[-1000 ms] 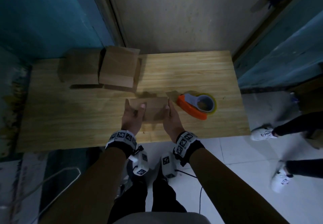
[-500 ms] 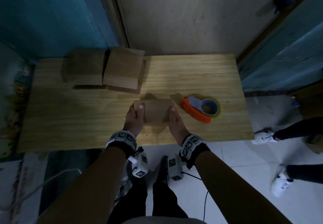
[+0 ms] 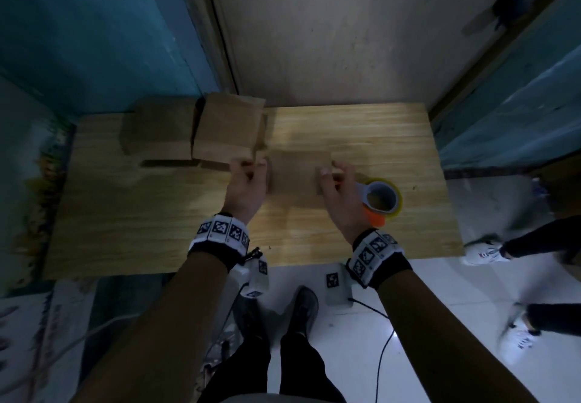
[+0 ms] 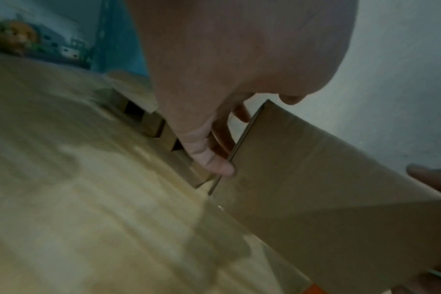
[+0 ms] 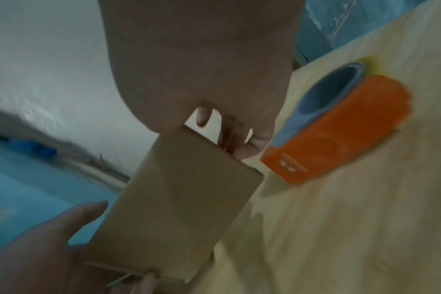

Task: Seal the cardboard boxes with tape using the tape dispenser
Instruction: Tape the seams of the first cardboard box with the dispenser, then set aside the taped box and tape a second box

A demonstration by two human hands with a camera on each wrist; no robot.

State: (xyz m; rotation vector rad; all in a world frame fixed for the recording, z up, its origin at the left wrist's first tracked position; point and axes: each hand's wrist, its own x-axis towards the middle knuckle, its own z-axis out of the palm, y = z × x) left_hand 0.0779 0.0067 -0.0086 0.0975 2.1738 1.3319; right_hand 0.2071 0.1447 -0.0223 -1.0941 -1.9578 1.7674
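Left hand (image 3: 248,182) and right hand (image 3: 338,188) are gripping opposite ends of a small brown cardboard box (image 3: 295,176), positioning it; next, judging, right hand is needing the orange-handled tape dispenser (image 3: 382,201).

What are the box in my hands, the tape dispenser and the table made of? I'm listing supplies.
The box: plain brown cardboard, matte, a thin panel edge showing in the left wrist view. The tape dispenser: smooth orange plastic body, probably, around a grey-blue core; the yellowish ring looks like the tape. The table: pale wood with straight grain lines, possibly a laminate.
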